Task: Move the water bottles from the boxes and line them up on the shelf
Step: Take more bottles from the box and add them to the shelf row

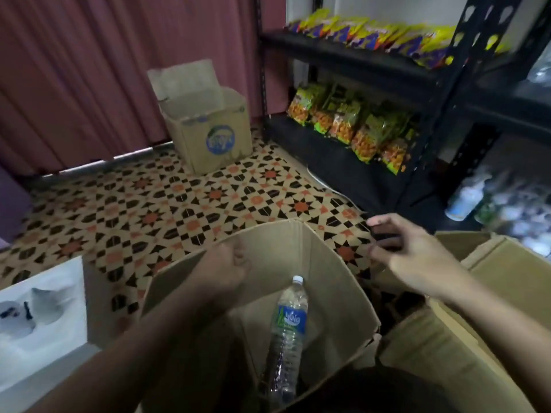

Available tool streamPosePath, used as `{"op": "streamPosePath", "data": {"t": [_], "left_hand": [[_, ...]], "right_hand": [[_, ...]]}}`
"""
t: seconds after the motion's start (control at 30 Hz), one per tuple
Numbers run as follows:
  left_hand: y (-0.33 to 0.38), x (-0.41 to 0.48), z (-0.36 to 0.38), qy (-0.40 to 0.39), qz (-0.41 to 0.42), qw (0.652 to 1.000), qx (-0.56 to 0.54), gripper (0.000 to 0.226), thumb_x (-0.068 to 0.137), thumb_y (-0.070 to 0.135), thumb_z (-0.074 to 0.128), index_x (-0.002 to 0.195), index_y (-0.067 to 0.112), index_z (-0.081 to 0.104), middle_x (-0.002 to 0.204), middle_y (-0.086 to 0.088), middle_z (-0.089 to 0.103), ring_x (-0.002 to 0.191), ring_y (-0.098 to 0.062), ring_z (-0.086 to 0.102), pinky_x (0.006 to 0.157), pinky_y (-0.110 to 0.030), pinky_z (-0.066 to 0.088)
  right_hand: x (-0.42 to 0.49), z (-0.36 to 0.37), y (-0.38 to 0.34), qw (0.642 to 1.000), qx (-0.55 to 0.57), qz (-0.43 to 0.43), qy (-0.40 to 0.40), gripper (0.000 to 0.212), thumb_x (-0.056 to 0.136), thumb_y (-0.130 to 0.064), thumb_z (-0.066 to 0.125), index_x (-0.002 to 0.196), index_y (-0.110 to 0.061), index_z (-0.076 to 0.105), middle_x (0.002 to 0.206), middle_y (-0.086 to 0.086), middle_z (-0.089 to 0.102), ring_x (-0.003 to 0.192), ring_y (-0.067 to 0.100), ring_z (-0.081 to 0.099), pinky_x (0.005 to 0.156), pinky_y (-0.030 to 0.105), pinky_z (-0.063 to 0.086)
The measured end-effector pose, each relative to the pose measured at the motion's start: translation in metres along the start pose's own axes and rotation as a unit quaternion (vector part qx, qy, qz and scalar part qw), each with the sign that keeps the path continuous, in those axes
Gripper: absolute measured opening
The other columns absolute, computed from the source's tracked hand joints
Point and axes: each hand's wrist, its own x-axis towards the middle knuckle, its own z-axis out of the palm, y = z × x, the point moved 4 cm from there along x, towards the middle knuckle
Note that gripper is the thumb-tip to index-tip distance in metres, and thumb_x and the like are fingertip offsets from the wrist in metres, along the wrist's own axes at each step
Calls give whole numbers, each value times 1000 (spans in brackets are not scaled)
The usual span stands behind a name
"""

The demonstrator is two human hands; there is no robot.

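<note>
L hand [225, 271] fingers grip cardboard box [328, 278] rim, R hand [417, 257] fingers spread, empty; next prob grab water bottle [287, 323] below.

A clear plastic water bottle [287, 323] with a white cap and a blue label is held inside an open brown cardboard box [337, 281] at the bottom of the view, with its cap uppermost and its body slightly tilted. The box's left flap is gripped by the left hand [229, 266]. A second open cardboard box [208, 138], marked with a round blue logo, is set on the floor beside the black metal shelf [432, 81]. Blurred clear bottles [468, 198] are seen on the shelf's low right level.
</note>
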Motion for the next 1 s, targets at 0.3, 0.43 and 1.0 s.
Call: {"op": "streamPosePath", "data": {"t": [0.3, 0.43, 1.0], "left_hand": [[-68, 58, 181, -156, -62, 985, -41, 111, 47, 81, 71, 139, 26, 42, 134, 3, 54, 126, -19, 53, 101, -32, 44], [-76, 56, 228, -179, -99, 976, -78, 121, 26, 77, 64, 131, 19, 52, 120, 0, 59, 114, -20, 59, 98, -33, 47], [-117, 52, 278, -71, -243, 957, -140, 70, 51, 39, 89, 107, 21, 50, 99, 0, 61, 84, -20, 58, 71, -25, 44]], "right_hand": [[50, 97, 44, 969, -124, 173, -127, 90, 88, -50, 67, 157, -25, 14, 152, 3, 43, 139, 29, 42, 109, 41, 38], [69, 119, 78, 962, -143, 209, -100, 46, 86, -37, 70, 128, -20, 57, 124, 5, 62, 112, 24, 59, 75, 29, 49], [69, 121, 92, 968, -129, 201, -74, 24, 88, -12, 67, 108, -6, 55, 109, 12, 61, 103, 26, 62, 85, 37, 58]]}}
